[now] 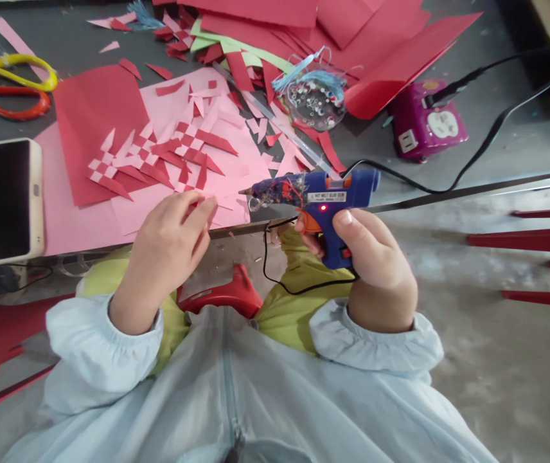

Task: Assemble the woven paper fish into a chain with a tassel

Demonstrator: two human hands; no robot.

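Note:
My right hand (376, 257) is wrapped round the handle of a blue hot glue gun (335, 225), fingers by its orange trigger. The gun's red light is lit, and its metal nozzle points left, a little apart from my left hand (171, 244). At the table's near edge, my left hand pinches a woven red-and-pink paper fish (188, 177), its fingertips over the near end. Other woven paper fish (103, 168) lie just beyond and to the left, on red paper (94, 103) and pink paper (72, 225).
A phone (2, 199) and scissors (15, 103) lie at left. Paper scraps (256, 128), a clear dish of googly eyes (316, 103) and blue tassels (299, 67) spread behind. The gun's cord (477, 154) runs near a purple power socket (426, 122). Red stools (535, 241) stand at right.

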